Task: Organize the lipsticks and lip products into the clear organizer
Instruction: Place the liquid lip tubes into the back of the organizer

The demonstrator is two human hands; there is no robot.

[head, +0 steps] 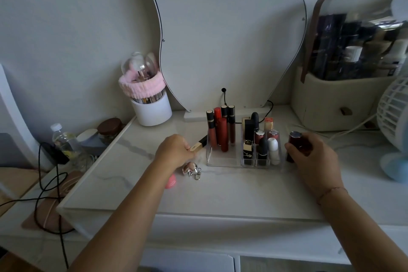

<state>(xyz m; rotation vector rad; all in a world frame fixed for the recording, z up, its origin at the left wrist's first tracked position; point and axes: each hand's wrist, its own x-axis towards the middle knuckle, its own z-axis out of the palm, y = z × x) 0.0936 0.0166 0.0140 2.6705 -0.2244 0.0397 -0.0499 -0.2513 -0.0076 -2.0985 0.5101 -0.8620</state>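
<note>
Two hands are at work. The left hand (174,150) has its grip pinched on one gold-and-black lipstick (199,144), which lies tilted with its black end touching the left wall of the clear organizer (225,164). The right hand (309,156) has its grip curled round one dark red lipstick (295,141) with a silver top, held upright just right of the organizer.

The organizer sits between the two grips. Its wide left compartment holds five tall gloss tubes (223,137) standing upright. The small right compartments hold at least eight short lipsticks (262,150); the back ones overlap, so the exact count cannot be told.

Two loose things lie just behind the left grip, toward the person: one silver heart-shaped case (190,169) with clips, and one pink round thing (171,181) half hidden by the forearm.

The surface (231,192) is bare between the forearms down to its front edge. Its left edge runs well to the left of the left grip. One fan (395,126) and a white cable (353,127) crowd the room beyond the right grip.
</note>
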